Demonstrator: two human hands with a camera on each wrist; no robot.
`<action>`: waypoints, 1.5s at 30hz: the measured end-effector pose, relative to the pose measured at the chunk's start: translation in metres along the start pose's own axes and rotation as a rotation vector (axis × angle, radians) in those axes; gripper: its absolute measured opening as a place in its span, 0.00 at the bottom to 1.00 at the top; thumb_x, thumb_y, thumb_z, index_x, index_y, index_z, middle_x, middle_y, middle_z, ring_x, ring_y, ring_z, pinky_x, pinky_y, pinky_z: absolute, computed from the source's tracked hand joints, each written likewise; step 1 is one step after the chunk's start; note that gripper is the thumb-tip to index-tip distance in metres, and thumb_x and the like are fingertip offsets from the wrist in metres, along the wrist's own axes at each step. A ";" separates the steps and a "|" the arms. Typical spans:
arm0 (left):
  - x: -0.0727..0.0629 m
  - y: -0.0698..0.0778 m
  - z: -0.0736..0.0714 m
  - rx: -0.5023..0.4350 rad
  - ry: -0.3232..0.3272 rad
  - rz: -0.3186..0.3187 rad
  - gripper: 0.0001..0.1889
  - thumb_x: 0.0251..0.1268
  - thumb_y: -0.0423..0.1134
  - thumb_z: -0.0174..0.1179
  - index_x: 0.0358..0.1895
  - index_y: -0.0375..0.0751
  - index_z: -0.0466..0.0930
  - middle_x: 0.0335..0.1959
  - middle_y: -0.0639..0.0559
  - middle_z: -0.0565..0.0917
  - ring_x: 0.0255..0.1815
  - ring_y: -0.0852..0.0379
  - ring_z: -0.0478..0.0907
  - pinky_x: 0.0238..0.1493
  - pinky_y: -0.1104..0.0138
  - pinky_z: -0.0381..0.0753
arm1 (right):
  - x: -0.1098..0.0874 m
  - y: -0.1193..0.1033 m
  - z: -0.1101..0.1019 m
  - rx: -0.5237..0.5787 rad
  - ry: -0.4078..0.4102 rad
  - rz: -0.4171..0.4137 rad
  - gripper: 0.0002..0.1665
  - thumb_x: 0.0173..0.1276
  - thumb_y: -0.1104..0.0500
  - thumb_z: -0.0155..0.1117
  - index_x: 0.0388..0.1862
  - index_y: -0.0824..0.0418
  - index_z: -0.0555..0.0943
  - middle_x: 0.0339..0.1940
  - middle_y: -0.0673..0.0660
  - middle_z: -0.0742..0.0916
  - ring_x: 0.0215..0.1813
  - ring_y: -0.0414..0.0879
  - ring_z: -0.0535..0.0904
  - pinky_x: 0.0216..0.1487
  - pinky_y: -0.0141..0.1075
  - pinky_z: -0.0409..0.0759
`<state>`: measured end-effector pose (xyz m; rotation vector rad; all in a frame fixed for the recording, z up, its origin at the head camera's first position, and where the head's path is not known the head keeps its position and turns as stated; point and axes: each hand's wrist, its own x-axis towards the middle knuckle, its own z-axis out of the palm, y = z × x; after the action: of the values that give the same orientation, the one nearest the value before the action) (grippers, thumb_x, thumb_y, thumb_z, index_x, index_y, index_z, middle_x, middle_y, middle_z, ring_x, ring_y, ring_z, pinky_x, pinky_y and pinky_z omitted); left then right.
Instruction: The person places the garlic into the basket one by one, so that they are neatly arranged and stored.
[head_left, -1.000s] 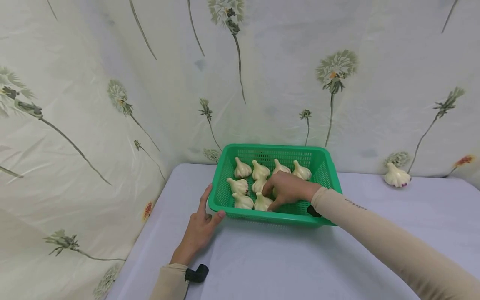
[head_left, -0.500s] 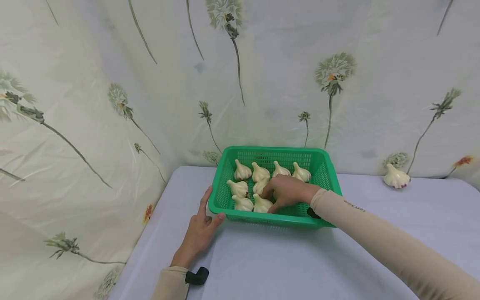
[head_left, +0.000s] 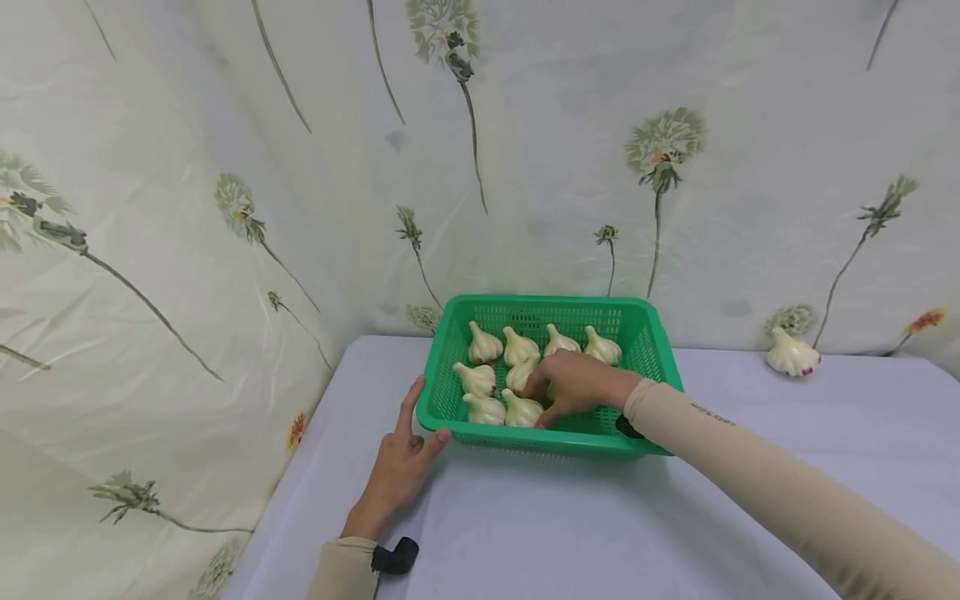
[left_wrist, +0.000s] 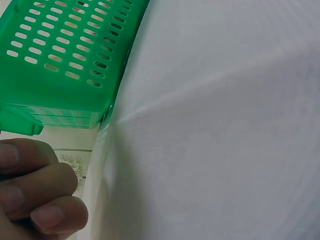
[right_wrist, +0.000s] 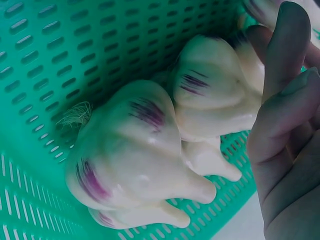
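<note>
A green plastic basket holds several garlic bulbs in rows. In the head view my left hand touches its near left corner, index finger straight along the left rim and thumb at the front rim. The left wrist view shows other fingers curled, apart from the basket wall. My right hand reaches inside, fingers curled down against a middle-row garlic bulb and thumb by a front-row bulb. Its palm hides part of the basket floor. Purple-streaked bulbs lie beside that hand in the right wrist view.
One garlic bulb lies outside, at the back right of the white-covered table. A dandelion-patterned curtain hangs behind the table and along its left side.
The middle-row bulb under my right fingers has turned slightly, and the front-row bulb by the thumb has shifted a little left. My left hand keeps its place at the corner.
</note>
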<state>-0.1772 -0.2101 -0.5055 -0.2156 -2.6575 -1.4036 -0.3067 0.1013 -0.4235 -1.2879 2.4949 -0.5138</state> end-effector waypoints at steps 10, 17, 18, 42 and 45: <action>-0.001 0.000 0.001 0.021 0.017 0.002 0.45 0.76 0.55 0.64 0.86 0.77 0.44 0.09 0.67 0.59 0.12 0.69 0.53 0.17 0.71 0.54 | -0.024 -0.003 -0.025 0.049 0.052 0.067 0.30 0.64 0.42 0.81 0.58 0.57 0.90 0.52 0.53 0.92 0.53 0.47 0.89 0.57 0.49 0.85; -0.001 -0.002 0.002 0.025 0.016 0.001 0.45 0.76 0.56 0.64 0.86 0.78 0.43 0.09 0.67 0.59 0.12 0.69 0.52 0.17 0.71 0.54 | -0.060 0.003 -0.057 0.079 0.123 0.108 0.23 0.70 0.44 0.76 0.57 0.57 0.90 0.52 0.55 0.93 0.49 0.48 0.90 0.47 0.44 0.86; -0.001 -0.002 0.002 0.024 0.018 0.000 0.45 0.76 0.56 0.64 0.85 0.79 0.43 0.09 0.67 0.59 0.12 0.69 0.52 0.17 0.71 0.54 | -0.067 0.006 -0.062 0.080 0.135 0.128 0.24 0.71 0.44 0.76 0.57 0.58 0.90 0.51 0.56 0.92 0.45 0.48 0.90 0.45 0.43 0.86; -0.002 -0.001 0.001 0.012 0.015 0.004 0.46 0.76 0.57 0.64 0.87 0.72 0.44 0.09 0.65 0.61 0.13 0.70 0.54 0.17 0.70 0.56 | -0.290 0.177 -0.071 -0.188 0.222 0.809 0.55 0.72 0.35 0.70 0.67 0.86 0.68 0.62 0.87 0.75 0.27 0.49 0.87 0.46 0.65 0.82; -0.001 -0.002 0.002 0.011 0.014 0.007 0.46 0.76 0.57 0.64 0.87 0.72 0.44 0.09 0.65 0.61 0.13 0.70 0.54 0.17 0.70 0.56 | -0.297 0.184 -0.063 -0.189 0.215 0.827 0.63 0.69 0.28 0.69 0.67 0.86 0.67 0.63 0.87 0.75 0.27 0.49 0.87 0.44 0.62 0.83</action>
<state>-0.1768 -0.2092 -0.5083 -0.2130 -2.6492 -1.3832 -0.2990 0.4562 -0.4217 -0.1584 2.9890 -0.2146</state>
